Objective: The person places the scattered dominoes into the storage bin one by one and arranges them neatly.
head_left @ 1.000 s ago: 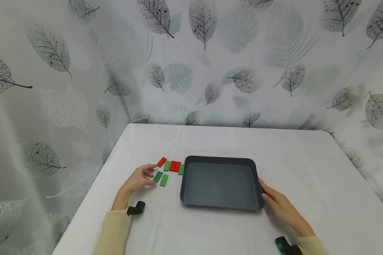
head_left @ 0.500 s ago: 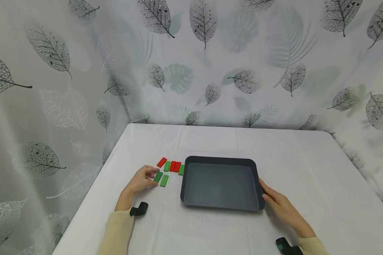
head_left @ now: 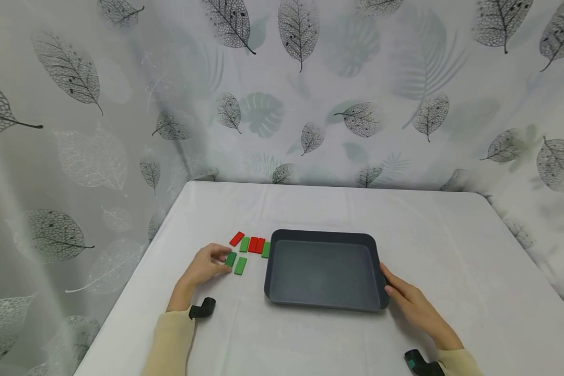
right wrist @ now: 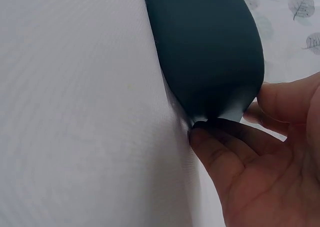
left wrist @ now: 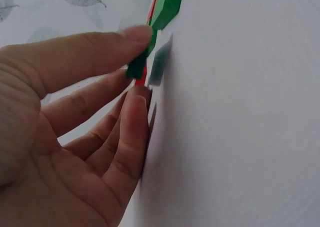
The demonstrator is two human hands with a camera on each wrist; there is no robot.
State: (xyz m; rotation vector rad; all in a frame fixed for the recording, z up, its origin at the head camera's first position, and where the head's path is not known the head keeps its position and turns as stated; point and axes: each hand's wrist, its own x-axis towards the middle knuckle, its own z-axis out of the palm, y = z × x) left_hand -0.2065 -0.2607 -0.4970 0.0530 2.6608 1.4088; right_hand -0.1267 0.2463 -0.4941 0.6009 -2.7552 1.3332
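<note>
My left hand (head_left: 205, 266) pinches a dark green domino-like block (head_left: 231, 259) between thumb and fingers at the left of the table. In the left wrist view, this green block (left wrist: 136, 70) shows its end under the thumb tip, standing just off the white surface. Around it lie a light green block (head_left: 240, 266), a tilted red block (head_left: 236, 239), and a row of red and green blocks reaching the tray's left side. My right hand (head_left: 412, 303) holds the dark grey baking tray (head_left: 326, 309) by its right side, thumb on the rim and fingers underneath in the right wrist view.
A white cloth covers the table (head_left: 310, 344). Behind it and along the left side hangs a leaf-patterned curtain (head_left: 272, 68). Black wrist cameras sit at both cuffs, one at the left cuff (head_left: 202, 308) and one at the right (head_left: 422, 363).
My left hand has moved slightly right and its thumb and fingers have closed on the dark green block, which has shifted a little. The right hand and the tray have stayed still.
</note>
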